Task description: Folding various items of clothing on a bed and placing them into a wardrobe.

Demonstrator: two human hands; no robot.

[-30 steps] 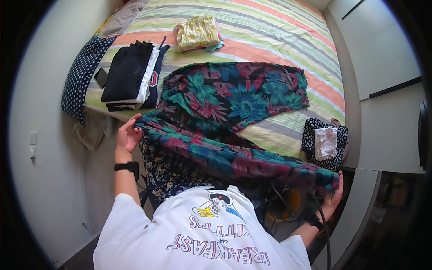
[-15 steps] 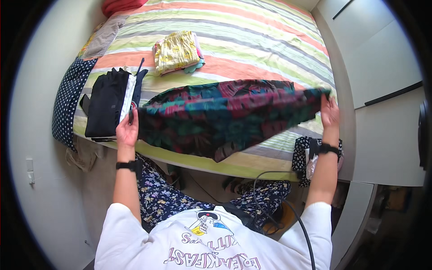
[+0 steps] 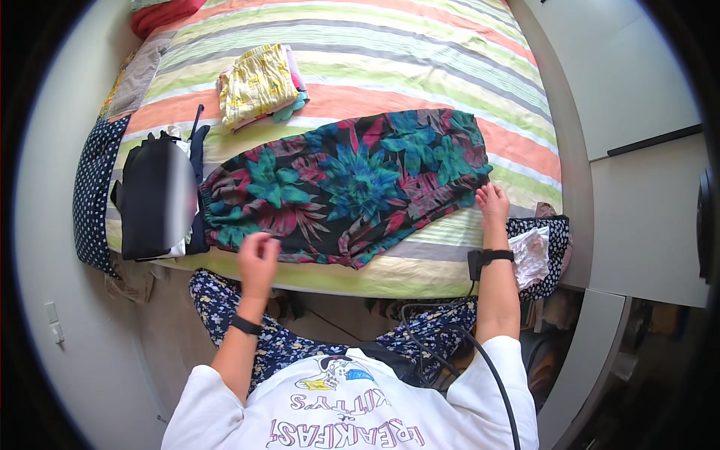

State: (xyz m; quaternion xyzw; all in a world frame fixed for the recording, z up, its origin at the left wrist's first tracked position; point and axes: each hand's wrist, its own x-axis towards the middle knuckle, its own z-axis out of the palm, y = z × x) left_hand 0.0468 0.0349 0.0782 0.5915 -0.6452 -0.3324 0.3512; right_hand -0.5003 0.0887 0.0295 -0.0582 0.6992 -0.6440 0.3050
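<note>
We have the floral garment [image 3: 352,187] laid flat across the striped bed [image 3: 420,67], near its front edge, and we judge that we are at the smoothing step of folding it. Our right hand [image 3: 491,204] rests on the bed at the garment's right end, fingers spread and touching the cloth, clamped on nothing. Our left hand [image 3: 259,259] hovers at the lower left hem; it is blurred, the fingers look loosely curled, and we cannot tell whether they pinch any cloth.

The next move, as we judge it, calls for taking one end of the garment and bringing it over the other, keeping the hems lined up.

Room is fair. Beyond the garment the bed lies bare up to the yellow folded pile [image 3: 259,86], which sits well apart from the cloth. On the left, the dark folded stack [image 3: 154,199] lies just beside the garment's left end, so a fold toward that side is tight. The garment's lower hem runs near the bed's front edge, so any pull toward us could drag it over. On the right, a spotted bag [image 3: 551,251] hangs at the bed's corner.
</note>
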